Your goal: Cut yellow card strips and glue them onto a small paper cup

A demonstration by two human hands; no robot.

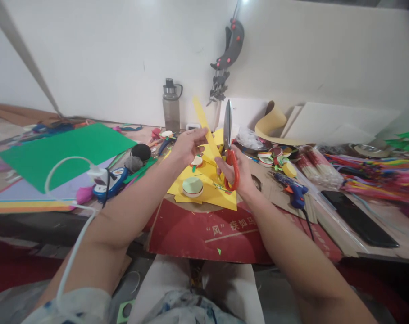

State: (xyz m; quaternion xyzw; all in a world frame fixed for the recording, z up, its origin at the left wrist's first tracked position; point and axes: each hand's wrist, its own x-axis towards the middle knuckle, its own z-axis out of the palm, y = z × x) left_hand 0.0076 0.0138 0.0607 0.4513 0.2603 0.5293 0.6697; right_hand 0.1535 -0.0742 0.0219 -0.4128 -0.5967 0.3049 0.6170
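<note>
A narrow strip of plain yellow paper (pixel 210 141) is held up at a slant, its free top end leaning left, its lower part running down to the right – pinched along its length by the left hand (pixel 191 143) and meeting the right hand's thumb near the bottom. Just beside it stand scissors (pixel 227 130) with orange-red loop handles, gripped in the right hand (pixel 238 167) – silvery blades pointing upward.

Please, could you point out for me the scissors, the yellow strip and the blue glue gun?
Scissors (pixel 228 129): head view, on the lower part of the blades.
Yellow strip (pixel 211 142): head view, on its middle stretch.
Blue glue gun (pixel 297 196): head view, on its body.
</note>
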